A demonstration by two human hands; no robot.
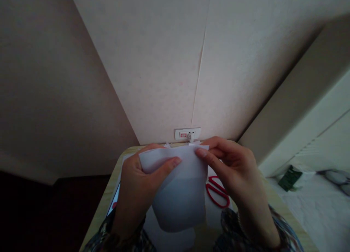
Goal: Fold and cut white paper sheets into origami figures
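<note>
A white sheet of paper (pixel 182 193) is held up over a small table (pixel 109 193), curling at its lower edge. My left hand (pixel 139 188) grips its upper left part, thumb pressed across the front. My right hand (pixel 236 175) pinches the upper right corner between thumb and fingers. Both hands are closed on the paper. Red-handled scissors (pixel 217 195) lie on the table just below my right hand, partly hidden by the sheet.
A white wall socket (pixel 187 133) with a plug in it sits on the wall behind the table. More white paper (pixel 175 241) lies on the tabletop. A bed (pixel 314 208) with a dark green packet (pixel 290 177) stands at the right. Dark floor lies to the left.
</note>
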